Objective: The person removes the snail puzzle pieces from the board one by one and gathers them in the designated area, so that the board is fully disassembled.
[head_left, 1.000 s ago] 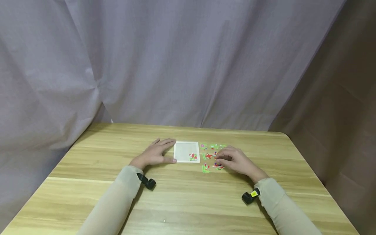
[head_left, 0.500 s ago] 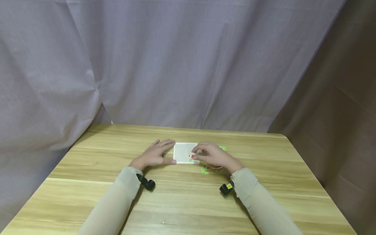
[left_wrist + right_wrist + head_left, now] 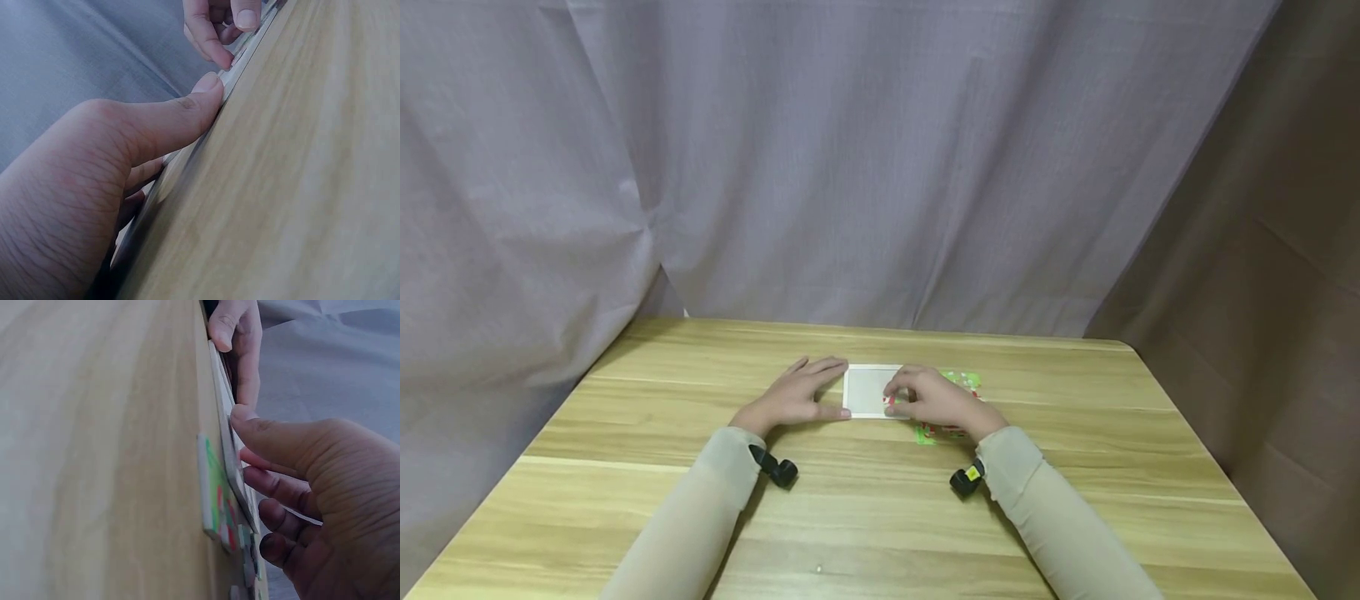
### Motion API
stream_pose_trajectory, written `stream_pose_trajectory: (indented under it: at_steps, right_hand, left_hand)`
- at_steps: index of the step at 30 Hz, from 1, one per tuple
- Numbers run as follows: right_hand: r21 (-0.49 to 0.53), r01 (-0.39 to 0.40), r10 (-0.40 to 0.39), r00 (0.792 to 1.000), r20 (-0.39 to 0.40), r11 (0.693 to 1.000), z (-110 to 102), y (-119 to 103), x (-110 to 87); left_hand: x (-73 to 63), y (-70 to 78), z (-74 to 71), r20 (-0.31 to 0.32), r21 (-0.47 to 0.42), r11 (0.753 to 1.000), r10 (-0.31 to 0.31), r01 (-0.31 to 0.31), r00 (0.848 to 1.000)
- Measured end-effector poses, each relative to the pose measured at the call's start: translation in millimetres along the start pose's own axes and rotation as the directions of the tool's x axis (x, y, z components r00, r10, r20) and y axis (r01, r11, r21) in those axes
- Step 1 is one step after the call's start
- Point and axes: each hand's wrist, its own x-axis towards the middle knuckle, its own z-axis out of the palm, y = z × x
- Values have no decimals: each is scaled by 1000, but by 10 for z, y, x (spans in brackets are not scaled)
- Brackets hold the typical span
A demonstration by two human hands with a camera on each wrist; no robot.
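My left hand (image 3: 793, 395) spans the left side of a white puzzle tray (image 3: 867, 414) that lies flat on the table. Its thumb touches the near left corner and its straight fingers rest at the far left corner. Over the tray's right part, my right hand (image 3: 931, 398) pinches a small red, white and green puzzle piece (image 3: 890, 401) between thumb and curled index finger. In the right wrist view the right thumb (image 3: 269, 428) hides that piece. The right hand covers the tray's right edge and any piece beneath it.
Several loose puzzle pieces (image 3: 961, 380) lie on the wooden table (image 3: 850, 500), right of the tray and partly under my right hand. One green and red piece (image 3: 212, 487) sits close to the tray's near edge. A grey curtain (image 3: 850, 167) hangs behind the table.
My right hand has moved left from the loose pieces to the tray with a puzzle piece, then slightly farther left. The left hand and the tray have stayed put.
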Motion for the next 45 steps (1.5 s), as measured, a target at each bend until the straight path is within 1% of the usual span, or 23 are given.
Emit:
stream_pose_trajectory:
  at_steps: [7, 11, 17, 22, 28, 34, 42, 45]
  right_hand:
    - [-12, -43, 43, 999, -17, 999, 36, 11, -1]
    - [0, -43, 43, 999, -28, 999, 45, 5, -11]
    - [13, -59, 59, 998, -18, 998, 52, -13, -5]
    - [-17, -98, 98, 995, -35, 995, 45, -14, 13]
    - [-41, -116, 114, 992, -51, 992, 42, -8, 37]
    - [-5, -122, 121, 991, -52, 993, 63, -5, 34]
    - [124, -97, 106, 992, -69, 987, 65, 8, 20]
    - [146, -84, 96, 992, -83, 986, 61, 15, 11]
  left_hand:
    - [5, 10, -5, 5, 15, 1000, -5, 5, 1000]
    - [8, 11, 0, 3, 7, 1000, -2, 2, 1000]
    - [8, -2, 9, 2, 9, 1000, 6, -6, 1000]
    - [7, -8, -2, -2, -2, 1000, 8, -8, 1000]
    - [20, -26, 6, -7, 23, 1000, 5, -5, 1000]
    - [5, -7, -7, 6, 7, 1000, 2, -2, 1000]
    - [17, -9, 22, 4, 22, 1000, -1, 1, 1000]
    - [26, -5, 21, 4, 22, 1000, -2, 2, 1000]
